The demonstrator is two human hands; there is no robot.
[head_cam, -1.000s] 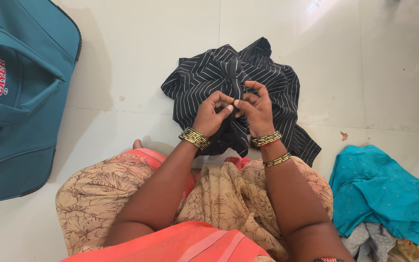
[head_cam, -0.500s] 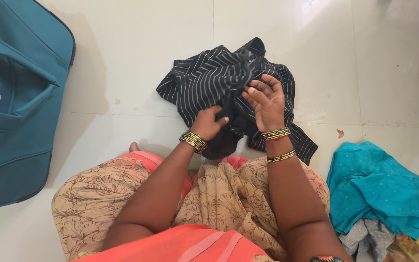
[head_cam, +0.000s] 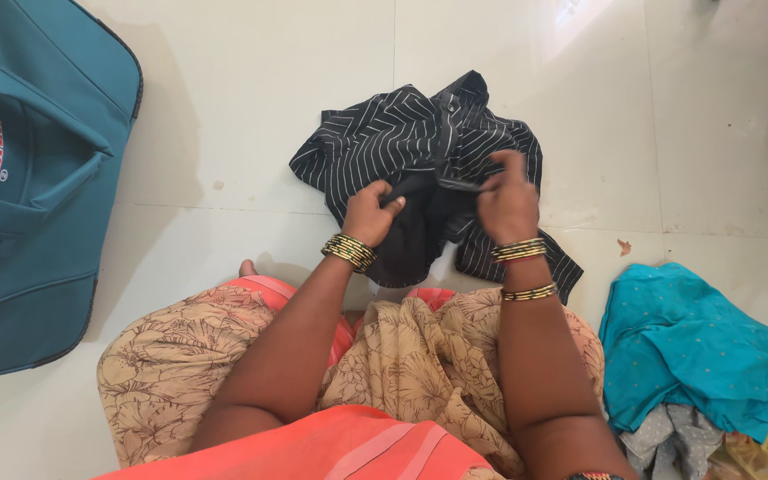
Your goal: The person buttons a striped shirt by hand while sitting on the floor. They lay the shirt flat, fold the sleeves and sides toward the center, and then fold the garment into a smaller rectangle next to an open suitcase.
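Striped cloth under both hands: I see the black pinstriped shirt [head_cam: 420, 151] bunched on the white tiled floor [head_cam: 251, 107], just beyond the knees. My left hand [head_cam: 368, 213] is clenched on a dark fold near the middle; my right hand [head_cam: 508, 203] is pinching a stretch of edge just to the right, grip closed on fabric. I judge it light, limp and a bit slick, so it will sag wherever it isn't held. Seams, collar or hem look like the surest places to hold. Teal bag [head_cam: 28, 196] sits far left, turquoise cloth [head_cam: 695, 347] near right.
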